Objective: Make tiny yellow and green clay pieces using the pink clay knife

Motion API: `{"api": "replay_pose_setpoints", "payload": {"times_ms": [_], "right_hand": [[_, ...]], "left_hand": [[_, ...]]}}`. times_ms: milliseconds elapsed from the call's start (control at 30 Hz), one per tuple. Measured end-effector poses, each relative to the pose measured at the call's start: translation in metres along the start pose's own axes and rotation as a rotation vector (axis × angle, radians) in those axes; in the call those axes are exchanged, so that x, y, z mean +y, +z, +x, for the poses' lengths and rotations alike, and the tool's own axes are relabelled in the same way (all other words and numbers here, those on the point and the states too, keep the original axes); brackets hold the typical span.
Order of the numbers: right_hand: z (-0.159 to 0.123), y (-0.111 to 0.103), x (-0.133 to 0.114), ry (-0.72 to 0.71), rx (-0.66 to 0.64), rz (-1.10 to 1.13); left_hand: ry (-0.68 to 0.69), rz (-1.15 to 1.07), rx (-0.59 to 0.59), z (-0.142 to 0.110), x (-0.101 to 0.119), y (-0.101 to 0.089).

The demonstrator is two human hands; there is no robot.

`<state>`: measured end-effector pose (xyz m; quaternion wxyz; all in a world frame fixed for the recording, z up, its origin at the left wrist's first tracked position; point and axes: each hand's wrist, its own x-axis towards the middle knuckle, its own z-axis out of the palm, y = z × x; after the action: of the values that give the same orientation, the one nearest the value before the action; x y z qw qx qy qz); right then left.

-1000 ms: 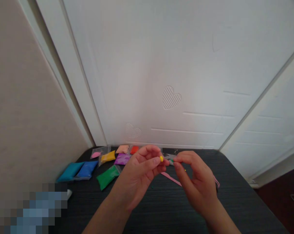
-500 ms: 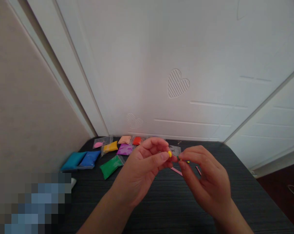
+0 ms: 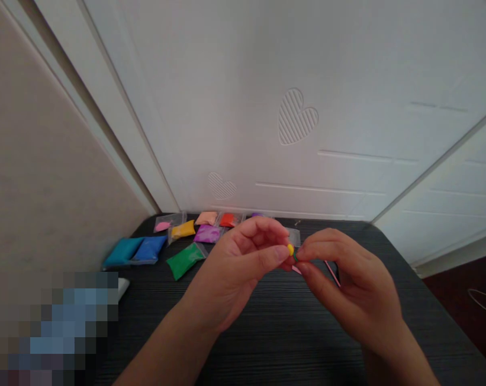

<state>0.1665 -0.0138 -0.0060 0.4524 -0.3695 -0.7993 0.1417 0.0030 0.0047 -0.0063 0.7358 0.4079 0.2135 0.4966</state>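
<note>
Between the thumb and fingers of my left hand [image 3: 238,273] is a small, rounded yellow clay piece [image 3: 291,250]. My right hand [image 3: 351,284] pinches a thin green clay piece [image 3: 295,258] right beside the yellow one; whether the two touch is too small to tell. Both hands are raised above the dark table, fingertips close together. Most of the green piece is hidden by my right fingers. Below and behind the hands lie a pink strip [image 3: 296,269], partly covered, and a slim pink stick [image 3: 332,272].
Bags of coloured clay lie at the back left of the dark table [image 3: 279,332]: green [image 3: 184,261], blue [image 3: 148,250], teal [image 3: 123,253], yellow [image 3: 183,230], purple [image 3: 207,234], red [image 3: 228,220] and others. A white panel [image 3: 243,107] with hearts rises behind. A blurred patch covers the lower left.
The view has tilted slightly downward. My fingertips have drawn nearer each other, and the yellow piece now sits right beside the green one. A yellow bit beyond my right fingers no longer shows.
</note>
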Motion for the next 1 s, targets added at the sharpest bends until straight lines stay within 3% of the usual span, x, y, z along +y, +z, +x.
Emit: {"api": "replay_pose_setpoints", "payload": {"times_ms": [433,1000], "right_hand": [[0.003,-0.012,0.0,0.076,-0.162,0.118],[-0.005,-0.015,-0.009,0.037,-0.055,-0.014]], "left_hand": [[-0.003,0.147,-0.004,-0.003,-0.001,0.001],[-0.046,0.133,-0.029,-0.005,-0.005,0.004]]}}
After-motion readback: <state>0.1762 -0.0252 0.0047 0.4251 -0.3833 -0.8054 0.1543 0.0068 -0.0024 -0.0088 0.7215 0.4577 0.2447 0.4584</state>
